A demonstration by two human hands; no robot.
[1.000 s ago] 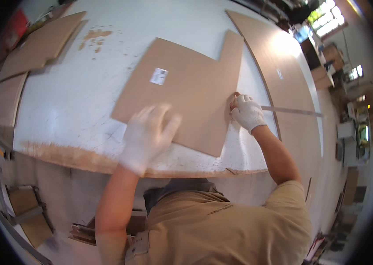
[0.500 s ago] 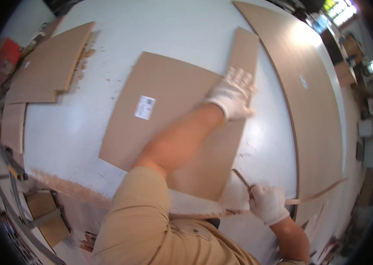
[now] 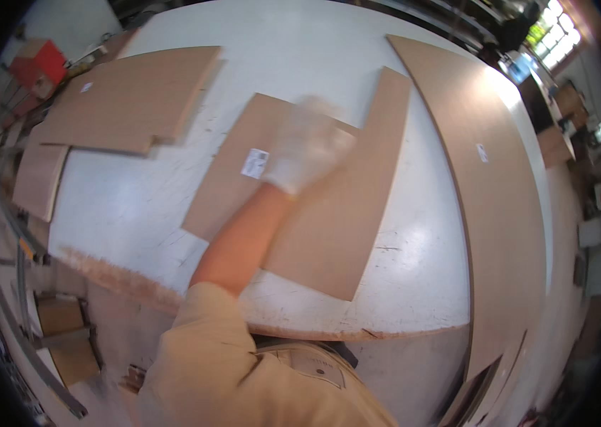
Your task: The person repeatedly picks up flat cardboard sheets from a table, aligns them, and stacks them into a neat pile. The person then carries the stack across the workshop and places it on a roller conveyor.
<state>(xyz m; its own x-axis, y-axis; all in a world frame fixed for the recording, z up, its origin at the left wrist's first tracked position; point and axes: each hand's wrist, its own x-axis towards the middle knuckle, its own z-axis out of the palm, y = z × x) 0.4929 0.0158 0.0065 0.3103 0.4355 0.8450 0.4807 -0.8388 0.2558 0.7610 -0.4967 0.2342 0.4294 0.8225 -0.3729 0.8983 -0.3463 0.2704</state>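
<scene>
My left hand [image 3: 307,148], in a white glove, is over the upper part of an L-shaped brown board [image 3: 329,228]. Motion smears its fingers, and whether it touches the board cannot be told. Beside the wrist is a white label [image 3: 254,164] stuck on the board. A narrow arm of this board runs away from me on its right side. The board lies flat on a white-topped table [image 3: 414,263]. My right hand is out of the picture.
A long brown panel [image 3: 485,206] lies along the table's right side. On the left lie a notched brown board [image 3: 130,99] and a smaller board [image 3: 39,178]. The table's near edge [image 3: 379,331] is worn. A red box [image 3: 37,65] stands at the far left.
My left hand has moved left, away from the board's narrow arm. My right hand, which was holding a thin brown strip near the table's front edge, has gone out of view with it.
</scene>
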